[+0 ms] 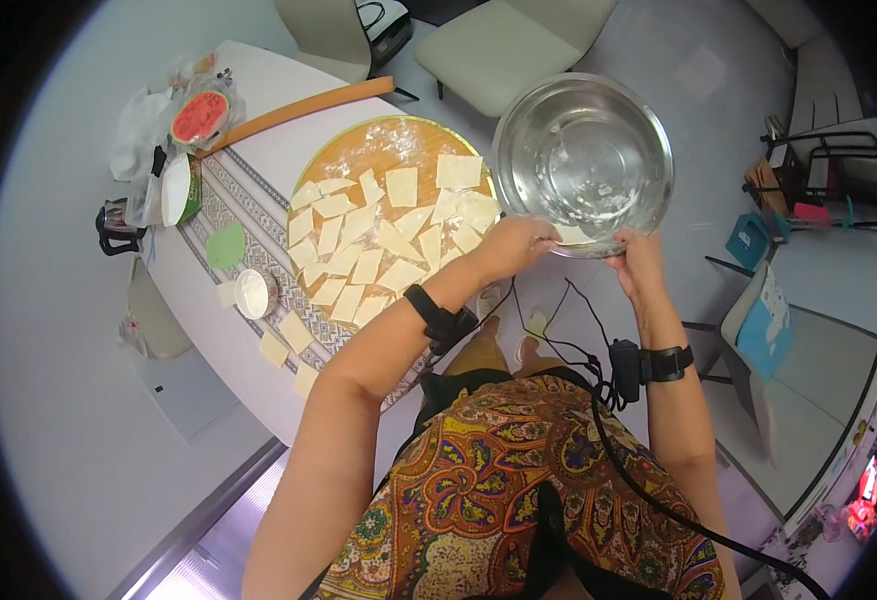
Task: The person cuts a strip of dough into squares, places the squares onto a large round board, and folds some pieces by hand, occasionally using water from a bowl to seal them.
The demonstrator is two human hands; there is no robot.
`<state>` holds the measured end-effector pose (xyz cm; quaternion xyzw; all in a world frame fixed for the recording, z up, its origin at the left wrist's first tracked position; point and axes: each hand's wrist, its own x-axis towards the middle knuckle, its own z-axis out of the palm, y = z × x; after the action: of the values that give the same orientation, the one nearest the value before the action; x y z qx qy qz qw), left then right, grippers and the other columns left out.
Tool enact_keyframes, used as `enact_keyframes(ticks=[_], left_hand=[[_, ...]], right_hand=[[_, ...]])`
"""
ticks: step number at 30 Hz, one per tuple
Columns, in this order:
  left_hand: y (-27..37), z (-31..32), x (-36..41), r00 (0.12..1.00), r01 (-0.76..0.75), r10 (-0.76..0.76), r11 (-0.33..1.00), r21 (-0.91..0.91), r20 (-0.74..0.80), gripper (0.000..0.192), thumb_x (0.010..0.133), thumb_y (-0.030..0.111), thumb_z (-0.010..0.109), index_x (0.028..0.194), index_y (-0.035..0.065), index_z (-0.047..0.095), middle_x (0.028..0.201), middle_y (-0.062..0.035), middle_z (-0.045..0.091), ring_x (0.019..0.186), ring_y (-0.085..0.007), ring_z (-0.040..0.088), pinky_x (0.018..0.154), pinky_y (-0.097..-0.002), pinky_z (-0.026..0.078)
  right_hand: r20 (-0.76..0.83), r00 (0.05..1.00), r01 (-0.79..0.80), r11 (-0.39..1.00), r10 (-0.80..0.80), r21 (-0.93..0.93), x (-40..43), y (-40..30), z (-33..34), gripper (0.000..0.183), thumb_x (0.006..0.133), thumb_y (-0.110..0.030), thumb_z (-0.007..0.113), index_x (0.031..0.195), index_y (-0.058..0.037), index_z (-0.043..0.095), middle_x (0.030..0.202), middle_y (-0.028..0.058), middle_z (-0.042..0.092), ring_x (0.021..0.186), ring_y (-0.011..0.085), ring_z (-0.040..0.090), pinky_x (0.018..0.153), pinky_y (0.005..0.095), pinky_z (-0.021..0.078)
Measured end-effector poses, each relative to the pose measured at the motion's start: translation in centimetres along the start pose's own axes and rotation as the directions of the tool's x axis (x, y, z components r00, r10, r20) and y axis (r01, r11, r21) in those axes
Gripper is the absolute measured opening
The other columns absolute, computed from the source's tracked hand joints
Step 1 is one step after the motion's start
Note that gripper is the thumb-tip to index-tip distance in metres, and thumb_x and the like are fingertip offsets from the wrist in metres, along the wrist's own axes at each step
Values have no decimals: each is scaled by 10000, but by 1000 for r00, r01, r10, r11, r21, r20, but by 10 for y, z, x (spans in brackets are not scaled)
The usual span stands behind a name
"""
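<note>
A large stainless steel bowl, dusted inside with flour, is tilted beyond the right edge of a round wooden board. My right hand grips its near rim, thumb at the top and fingers beneath. At the near left of the same rim is my left hand, its fingers curled over the edge. Beside those fingers a pale flat piece, seemingly dough, lies against the bowl's inner wall. Many flat cut dough pieces cover the floury board, some overlapping; my left forearm hides its near right part.
On the table are a long wooden strip, a cut watermelon half, a small bowl of flour, a green scraper and loose dough squares. Chairs stand around. Black cables hang by my arms.
</note>
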<state>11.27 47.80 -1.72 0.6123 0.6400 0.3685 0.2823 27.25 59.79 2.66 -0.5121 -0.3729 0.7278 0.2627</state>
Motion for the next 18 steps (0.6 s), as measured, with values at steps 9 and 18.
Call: enact_keyframes(ticks=[9,18], left_hand=[[-63,-77,2,793,197,-521,709,-677,-315,181,894,177,471,965,28,544,716,-68,591,597,-136,603,502,-220,469],[-164,-108,-13,767,548,-350,793,266,-537,152,788,176,577,849,51,638,851,-151,615,789,-329,589,715,-399,468]], right_hand=[[26,999,42,998,-41,-51,23,13,-1,583,690,67,435,1247,-39,302,1056,186,478,779,276,595,463,331,554],[-56,998,3,998,0,58,13,10,5,548,698,58,429,1227,-38,318,1054,180,480,792,290,598,496,346,571]])
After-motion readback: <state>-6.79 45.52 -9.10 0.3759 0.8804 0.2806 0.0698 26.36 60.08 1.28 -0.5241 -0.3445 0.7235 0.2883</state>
